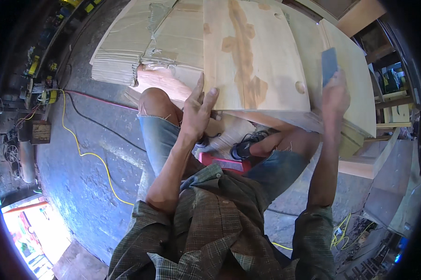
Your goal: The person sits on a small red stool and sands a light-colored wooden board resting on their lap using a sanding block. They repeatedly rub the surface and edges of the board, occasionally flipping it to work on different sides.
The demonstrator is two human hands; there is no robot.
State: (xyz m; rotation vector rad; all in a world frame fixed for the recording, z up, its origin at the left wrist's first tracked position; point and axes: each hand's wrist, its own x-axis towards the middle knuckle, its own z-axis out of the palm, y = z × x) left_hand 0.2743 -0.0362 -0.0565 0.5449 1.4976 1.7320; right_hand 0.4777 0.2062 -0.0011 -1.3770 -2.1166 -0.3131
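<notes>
A pale wooden panel (280, 56) with brown filler-like patches and two round recesses lies in front of me. My left hand (196, 112) is at its near left corner, thumb and forefinger stretched apart; the other fingers are partly hidden by the panel's near edge. To the right, my right hand (336, 95) is closed around a flat blue-grey rectangular block (329, 65), like a sanding block. It is raised beside the panel's right edge, over another pale board (355, 84), and slightly blurred. Whether the block touches wood cannot be seen.
Stacked cardboard-wrapped panels (122, 60) lie at the left of the panel. A red plastic object (224, 163) is between my feet. A yellow cord (103, 163) and dark cables run across the concrete floor (80, 182). Wooden frames (369, 165) stand at right.
</notes>
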